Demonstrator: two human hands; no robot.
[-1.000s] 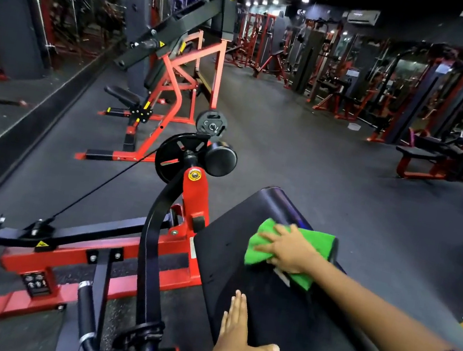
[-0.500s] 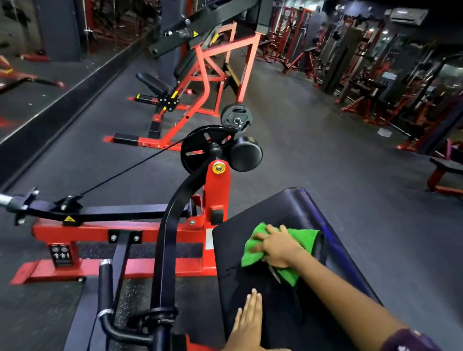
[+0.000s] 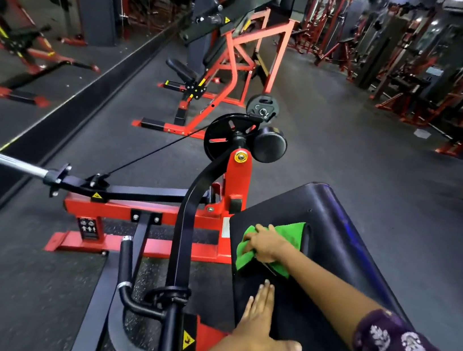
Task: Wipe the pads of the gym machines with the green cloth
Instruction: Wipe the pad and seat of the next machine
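Observation:
A long black pad (image 3: pixel 343 241) of a red and black gym machine slopes away from me at the lower right. The green cloth (image 3: pixel 291 231) lies bunched on the pad's left half. My right hand (image 3: pixel 266 244) lies on top of the cloth with fingers spread and presses it onto the pad. My left hand (image 3: pixel 258 325) rests flat on the pad nearer to me, fingers straight and thumb out to the right, holding nothing.
The machine's red frame (image 3: pixel 141 216), a curved black arm (image 3: pixel 188 217) and handle bars stand just left of the pad. A steel bar (image 3: pixel 3 159) sticks out to the far left. Another red machine (image 3: pixel 233 65) stands ahead. A mirror wall runs along the left; several machines line the right.
My right hand has slid the green cloth leftward and toward me across the pad. The camera view has swung to the left. My left hand stays flat on the pad.

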